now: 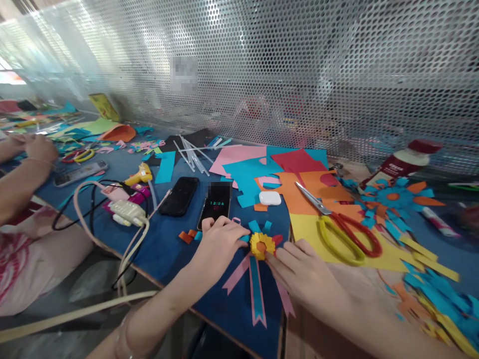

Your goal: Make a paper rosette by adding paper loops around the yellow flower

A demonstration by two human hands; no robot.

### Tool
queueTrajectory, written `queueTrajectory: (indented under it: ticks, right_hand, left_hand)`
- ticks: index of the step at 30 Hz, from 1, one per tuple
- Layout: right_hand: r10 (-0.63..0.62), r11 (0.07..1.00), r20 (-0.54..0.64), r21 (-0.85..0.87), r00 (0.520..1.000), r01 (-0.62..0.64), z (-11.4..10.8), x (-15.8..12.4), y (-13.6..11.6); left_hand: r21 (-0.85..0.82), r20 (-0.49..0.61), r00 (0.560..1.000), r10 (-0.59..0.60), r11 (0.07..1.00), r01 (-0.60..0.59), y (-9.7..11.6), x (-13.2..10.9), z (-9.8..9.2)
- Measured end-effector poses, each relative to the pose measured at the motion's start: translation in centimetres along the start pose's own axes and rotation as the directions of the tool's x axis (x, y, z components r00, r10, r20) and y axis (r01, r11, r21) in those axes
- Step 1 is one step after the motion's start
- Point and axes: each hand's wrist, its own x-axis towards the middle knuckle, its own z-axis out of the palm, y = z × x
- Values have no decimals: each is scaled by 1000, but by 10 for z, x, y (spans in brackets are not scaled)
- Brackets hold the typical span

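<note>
A paper flower (262, 246) lies on the blue tabletop, with a yellow fringed centre, blue and red paper pieces around it, and pink and blue ribbon tails (257, 289) hanging toward the near edge. At its left side, my left hand (219, 244) is closed, fingertips pinching a blue paper piece of the flower. My right hand (305, 271) is closed at the flower's lower right, its fingertips touching the yellow centre's edge; the thumb is partly hidden. Small orange paper scraps (186, 236) lie left of my left hand.
Scissors (324, 212) with red and yellow handles rest on coloured paper (305, 234). Two phones (179, 196), a white earbud case (270, 198), a yellow glue gun (140, 174), a tangled power strip (129, 212) and a bottle (398, 162) surround the work. Another person's arm (26, 174) is at left.
</note>
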Motion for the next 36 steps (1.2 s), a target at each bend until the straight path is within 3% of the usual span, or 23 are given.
queueTrajectory:
  ticks: [5, 9, 13, 15, 18, 22, 26, 29, 33, 36]
  right_hand:
    - [50, 999, -9, 18, 999, -50, -4, 0, -2]
    - [151, 981, -25, 129, 988, -147, -12, 8, 5]
    - [241, 932, 130, 245, 962, -267, -6, 42, 23]
    - [284, 894, 244, 281, 927, -348, 4, 67, 30]
    - [272, 878, 386, 275, 881, -391, 17, 101, 33]
    - [176, 877, 409, 348, 896, -331, 20, 121, 20]
    - [118, 917, 459, 290, 880, -274, 18, 120, 1]
    - [113, 930, 467, 260, 877, -258, 18, 115, -6]
    - [98, 890, 434, 365, 896, -274, 13, 106, -7]
    - [90, 883, 383, 395, 919, -251, 7, 100, -8]
  left_hand:
    - [24, -18, 1000, 24, 999, -23, -4, -3, 1]
    - [75, -137, 990, 39, 997, -29, -11, -21, -6]
    - [111, -304, 952, -26, 992, 62, -17, -41, -9]
    - [135, -325, 945, -38, 987, 86, -18, -46, -8]
    - [165, -304, 952, -39, 982, 94, -19, -48, -8]
    - [197, -330, 942, -63, 971, 133, -25, -50, -14]
    - [187, -329, 941, -84, 970, 152, -33, -51, -17]
    - [113, -258, 964, -65, 989, 97, -37, -51, -18]
    - [28, -142, 988, -53, 998, 57, -34, -49, -22]
    - [21, -116, 992, -50, 998, 53, -28, -48, -25]
